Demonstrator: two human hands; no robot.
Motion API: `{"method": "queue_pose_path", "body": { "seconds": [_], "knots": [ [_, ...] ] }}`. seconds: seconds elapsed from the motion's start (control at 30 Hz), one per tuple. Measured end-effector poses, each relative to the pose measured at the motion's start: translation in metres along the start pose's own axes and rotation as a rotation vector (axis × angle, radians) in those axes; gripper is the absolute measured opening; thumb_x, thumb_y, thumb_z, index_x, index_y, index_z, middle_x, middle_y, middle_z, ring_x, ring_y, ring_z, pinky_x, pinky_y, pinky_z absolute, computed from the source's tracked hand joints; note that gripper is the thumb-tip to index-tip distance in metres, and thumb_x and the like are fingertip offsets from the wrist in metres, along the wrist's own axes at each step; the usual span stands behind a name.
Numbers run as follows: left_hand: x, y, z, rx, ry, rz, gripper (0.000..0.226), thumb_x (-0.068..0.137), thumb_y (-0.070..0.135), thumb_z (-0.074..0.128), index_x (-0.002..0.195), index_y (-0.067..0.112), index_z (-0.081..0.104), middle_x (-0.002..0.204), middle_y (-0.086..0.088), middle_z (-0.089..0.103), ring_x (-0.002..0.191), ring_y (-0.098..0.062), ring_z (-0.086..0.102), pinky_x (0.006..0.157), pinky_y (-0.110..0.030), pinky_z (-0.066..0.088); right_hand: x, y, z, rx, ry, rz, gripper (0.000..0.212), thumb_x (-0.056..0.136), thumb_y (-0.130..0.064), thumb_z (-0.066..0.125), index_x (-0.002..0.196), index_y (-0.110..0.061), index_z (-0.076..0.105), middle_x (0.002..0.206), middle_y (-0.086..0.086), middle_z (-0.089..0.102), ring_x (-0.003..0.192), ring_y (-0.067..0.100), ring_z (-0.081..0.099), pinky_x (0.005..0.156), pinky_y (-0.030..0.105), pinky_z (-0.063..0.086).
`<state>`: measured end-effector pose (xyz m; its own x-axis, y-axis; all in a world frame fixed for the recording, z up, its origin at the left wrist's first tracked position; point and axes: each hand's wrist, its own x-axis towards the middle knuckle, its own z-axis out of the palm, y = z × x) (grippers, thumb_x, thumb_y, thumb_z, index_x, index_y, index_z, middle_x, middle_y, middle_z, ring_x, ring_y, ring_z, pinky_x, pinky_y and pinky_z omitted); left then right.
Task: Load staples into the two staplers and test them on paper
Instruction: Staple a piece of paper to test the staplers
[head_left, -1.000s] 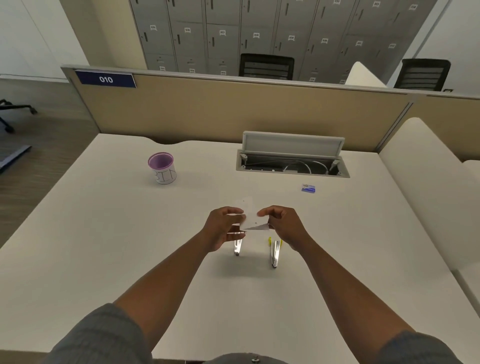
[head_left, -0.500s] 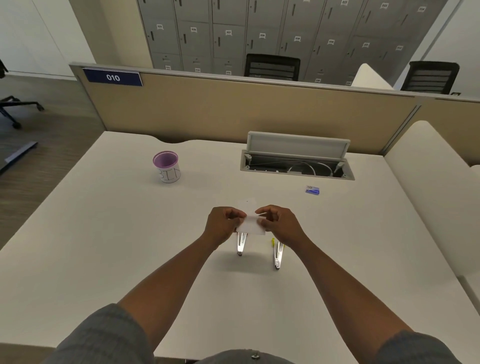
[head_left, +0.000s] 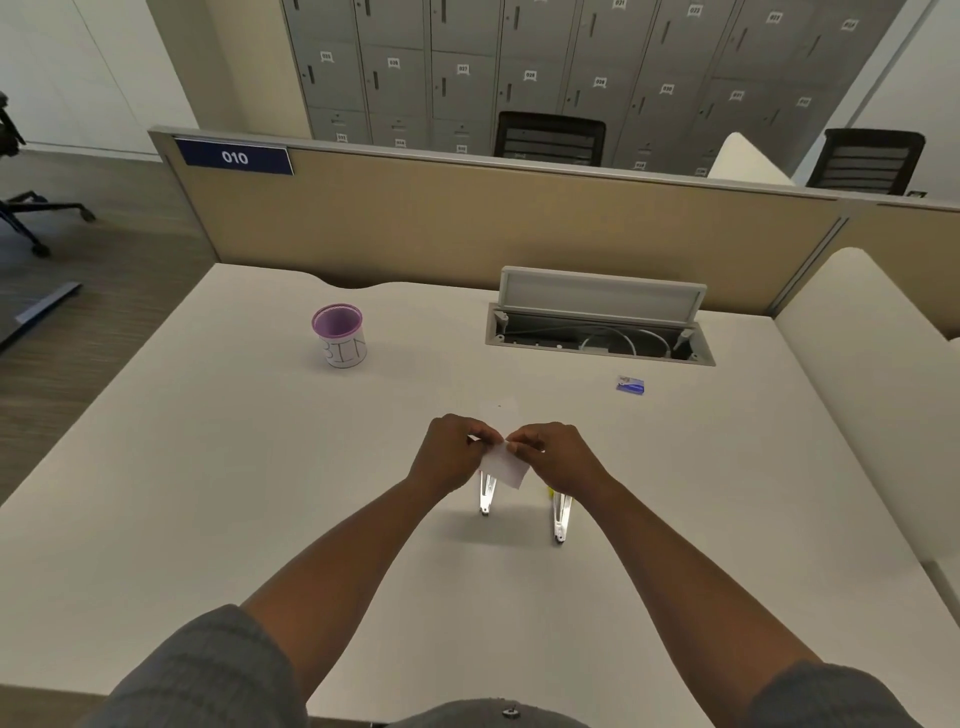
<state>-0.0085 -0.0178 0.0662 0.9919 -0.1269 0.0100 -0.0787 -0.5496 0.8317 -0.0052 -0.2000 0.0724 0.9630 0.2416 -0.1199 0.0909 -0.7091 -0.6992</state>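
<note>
Left hand (head_left: 453, 453), fingers curled, pinching the upper left edge of a small white paper slip (head_left: 505, 463) above the middle of the white desk (head_left: 208, 493). Right hand (head_left: 551, 456) just beside it, fingertips pinching the slip's upper right edge, so that the thumbs nearly meet over the paper. Slip held tilted, lower corner hanging down between the two wrists.

Farther left on the desk, well apart from the hands: a purple-rimmed cup (head_left: 338, 335) standing upright, its white label lettered "BIN".

Below the hands, two staplers lying on the desk. Left stapler (head_left: 487, 493) partly hidden beneath the slip and the left hand, metal end pointing toward the person. Right stapler (head_left: 560, 517) partly hidden under the right wrist, with a bit of yellow showing at its far end. Whether either is open or closed, cannot tell.

Just beyond the hands, a second pale paper piece (head_left: 501, 408) flat on the desk, faint against the surface.

Farther right and back: an open cable tray (head_left: 597, 343) with its lid raised, and near it a small blue staple box (head_left: 630, 385).
</note>
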Motion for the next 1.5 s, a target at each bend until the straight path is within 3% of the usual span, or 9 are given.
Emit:
{"method": "queue_pose_path", "body": {
  "seconds": [0.23, 0.47, 0.67, 0.83, 0.97, 1.1, 1.27, 1.37, 1.5],
  "knots": [
    [0.01, -0.001, -0.005, -0.002, -0.025, -0.026, 0.029, 0.076, -0.003, 0.058, 0.08, 0.016, 0.079, 0.081, 0.007, 0.073, 0.079, -0.007, 0.064, 0.07, -0.018, 0.05, 0.003, -0.002, 0.013, 0.038, 0.097, 0.117, 0.014, 0.089, -0.018, 0.062, 0.09, -0.014, 0.076, 0.084, -0.002, 0.071, 0.074, 0.008, 0.057, 0.059, 0.007, 0.034],
    [0.002, -0.01, -0.007, -0.471, -0.143, -0.447, 0.018, 0.079, -0.009, 0.061, 0.077, 0.006, 0.071, 0.088, -0.014, 0.068, 0.078, -0.024, 0.068, 0.06, -0.028, 0.057, 0.008, -0.011, 0.041, 0.346, 0.175, 0.325, 0.016, 0.088, -0.021, 0.062, 0.09, -0.014, 0.077, 0.092, 0.0, 0.074, 0.088, 0.016, 0.067, 0.075, 0.025, 0.048],
    [0.008, -0.034, -0.026, -0.153, 0.011, -0.38, 0.022, 0.072, -0.003, 0.07, 0.081, 0.015, 0.062, 0.072, -0.005, 0.057, 0.064, -0.02, 0.056, 0.057, -0.031, 0.057, 0.015, -0.009, 0.055, 0.253, 0.107, 0.407, 0.018, 0.084, -0.017, 0.053, 0.077, -0.023, 0.069, 0.091, -0.003, 0.074, 0.091, 0.018, 0.069, 0.087, 0.028, 0.048],
    [0.013, -0.051, -0.043, -0.064, -0.037, -0.344, 0.034, 0.073, -0.002, 0.057, 0.095, 0.021, 0.047, 0.062, -0.008, 0.044, 0.053, -0.021, 0.037, 0.048, -0.024, 0.037, 0.022, 0.009, 0.075, -0.037, 0.063, 0.516, 0.032, 0.09, -0.031, 0.055, 0.106, -0.004, 0.063, 0.113, 0.009, 0.065, 0.113, 0.028, 0.057, 0.09, 0.029, 0.042],
    [0.015, -0.059, -0.047, -0.027, -0.035, -0.355, 0.042, 0.078, 0.0, 0.059, 0.113, 0.013, 0.042, 0.071, -0.008, 0.056, 0.06, -0.017, 0.047, 0.05, -0.023, 0.036, 0.027, 0.003, 0.091, -0.072, 0.053, 0.588, 0.044, 0.084, -0.041, 0.062, 0.103, -0.001, 0.058, 0.104, 0.013, 0.065, 0.104, 0.031, 0.061, 0.075, 0.028, 0.041],
    [0.017, -0.067, -0.053, -0.019, -0.013, -0.393, 0.031, 0.08, 0.005, 0.061, 0.111, 0.01, 0.058, 0.095, -0.006, 0.067, 0.085, -0.021, 0.06, 0.062, -0.023, 0.042, 0.034, -0.005, 0.105, -0.14, 0.027, 0.59, 0.048, 0.076, -0.039, 0.068, 0.102, 0.0, 0.058, 0.105, 0.013, 0.063, 0.105, 0.03, 0.06, 0.083, 0.031, 0.046],
    [0.015, -0.074, -0.057, -0.04, -0.006, -0.357, 0.028, 0.083, 0.009, 0.061, 0.11, 0.015, 0.065, 0.093, -0.004, 0.067, 0.08, -0.016, 0.058, 0.062, -0.017, 0.038, 0.038, -0.006, 0.112, -0.137, 0.038, 0.624, 0.037, 0.081, -0.028, 0.063, 0.106, -0.001, 0.058, 0.107, 0.015, 0.064, 0.104, 0.032, 0.06, 0.088, 0.033, 0.049],
    [0.013, -0.077, -0.057, -0.061, 0.002, -0.356, 0.029, 0.084, 0.009, 0.061, 0.112, 0.017, 0.066, 0.084, 0.0, 0.064, 0.077, -0.017, 0.057, 0.071, -0.024, 0.043, 0.036, -0.004, 0.111, -0.068, 0.056, 0.643, 0.028, 0.083, -0.026, 0.061, 0.098, -0.003, 0.06, 0.097, 0.011, 0.063, 0.094, 0.031, 0.062, 0.078, 0.028, 0.047],
    [0.01, -0.076, -0.056, -0.174, -0.01, -0.395, 0.031, 0.085, 0.007, 0.058, 0.113, 0.019, 0.065, 0.078, -0.003, 0.062, 0.079, -0.021, 0.061, 0.069, -0.041, 0.061, 0.031, -0.002, 0.101, -0.011, 0.011, 0.62, 0.012, 0.073, -0.018, 0.06, 0.07, -0.008, 0.056, 0.063, 0.002, 0.057, 0.058, 0.021, 0.057, 0.048, 0.021, 0.041]
  ]
}}
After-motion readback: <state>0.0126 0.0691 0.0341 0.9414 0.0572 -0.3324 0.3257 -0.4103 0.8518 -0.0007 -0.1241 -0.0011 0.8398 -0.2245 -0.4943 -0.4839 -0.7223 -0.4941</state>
